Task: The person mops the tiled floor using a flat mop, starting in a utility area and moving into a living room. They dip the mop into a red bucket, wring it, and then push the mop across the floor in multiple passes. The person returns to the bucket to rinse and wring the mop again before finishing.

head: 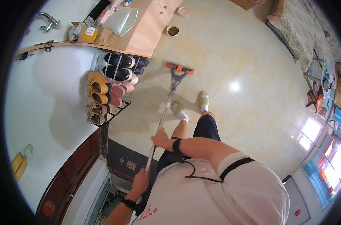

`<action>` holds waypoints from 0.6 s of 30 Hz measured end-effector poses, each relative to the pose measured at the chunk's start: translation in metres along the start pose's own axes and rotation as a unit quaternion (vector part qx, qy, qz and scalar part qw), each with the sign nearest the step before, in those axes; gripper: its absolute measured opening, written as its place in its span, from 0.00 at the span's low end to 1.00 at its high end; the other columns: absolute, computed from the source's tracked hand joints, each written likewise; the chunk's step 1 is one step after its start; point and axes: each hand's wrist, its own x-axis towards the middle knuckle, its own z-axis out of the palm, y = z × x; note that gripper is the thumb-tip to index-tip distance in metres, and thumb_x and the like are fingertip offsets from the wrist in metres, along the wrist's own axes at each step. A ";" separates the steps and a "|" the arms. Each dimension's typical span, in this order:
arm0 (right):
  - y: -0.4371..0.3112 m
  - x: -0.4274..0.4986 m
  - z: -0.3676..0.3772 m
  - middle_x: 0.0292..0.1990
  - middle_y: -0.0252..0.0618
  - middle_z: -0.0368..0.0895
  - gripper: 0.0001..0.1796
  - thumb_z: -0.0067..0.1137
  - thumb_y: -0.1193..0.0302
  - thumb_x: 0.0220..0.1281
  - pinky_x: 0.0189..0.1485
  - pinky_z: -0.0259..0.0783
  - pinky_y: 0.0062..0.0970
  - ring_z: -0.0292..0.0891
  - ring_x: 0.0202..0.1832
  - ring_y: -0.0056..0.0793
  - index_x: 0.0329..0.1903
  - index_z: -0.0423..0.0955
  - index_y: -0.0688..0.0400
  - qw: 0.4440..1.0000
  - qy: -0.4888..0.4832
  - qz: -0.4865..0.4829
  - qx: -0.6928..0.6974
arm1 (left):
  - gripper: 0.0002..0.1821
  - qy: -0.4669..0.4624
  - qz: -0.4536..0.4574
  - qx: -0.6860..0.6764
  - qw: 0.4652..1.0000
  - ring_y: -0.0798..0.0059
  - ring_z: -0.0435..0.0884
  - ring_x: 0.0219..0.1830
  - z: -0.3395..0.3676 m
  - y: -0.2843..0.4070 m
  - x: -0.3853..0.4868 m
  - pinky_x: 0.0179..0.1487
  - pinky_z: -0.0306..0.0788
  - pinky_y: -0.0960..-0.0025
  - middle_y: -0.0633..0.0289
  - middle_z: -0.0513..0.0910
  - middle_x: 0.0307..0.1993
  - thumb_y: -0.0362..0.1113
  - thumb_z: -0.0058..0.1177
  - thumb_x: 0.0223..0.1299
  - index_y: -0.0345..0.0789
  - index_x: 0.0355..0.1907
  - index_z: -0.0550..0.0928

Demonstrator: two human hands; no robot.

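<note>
A mop with a metal pole [163, 112] slants from lower left up to its orange and dark head [179, 68], which is at the tiled floor ahead of my feet. My right hand [161, 137] is closed around the middle of the pole. Lower down, my left hand [141, 180] grips the pole's near end. The mop head looks slightly blurred. A green slipper [177, 108] is just right of the pole, and the other green slipper [204, 99] is further right; both are on my feet.
A metal rack with shoes [118, 67] stands at the left, below a wooden cabinet [143, 31]. A bowl of brown bits [172, 31] and a pink bowl [183, 11] sit beside the cabinet. A dark doormat [125, 157] lies at lower left. Covered furniture [294, 31] is upper right.
</note>
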 end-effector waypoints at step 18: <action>0.064 0.057 -0.138 0.27 0.37 0.85 0.11 0.64 0.59 0.44 0.34 0.69 0.64 0.81 0.35 0.44 0.29 0.86 0.50 0.847 0.022 -0.159 -0.507 | 0.23 -0.031 0.056 -0.029 0.998 0.45 0.79 0.39 0.064 0.050 0.160 0.42 0.70 0.52 0.42 0.79 0.33 0.49 0.39 0.73 0.29 0.38 0.77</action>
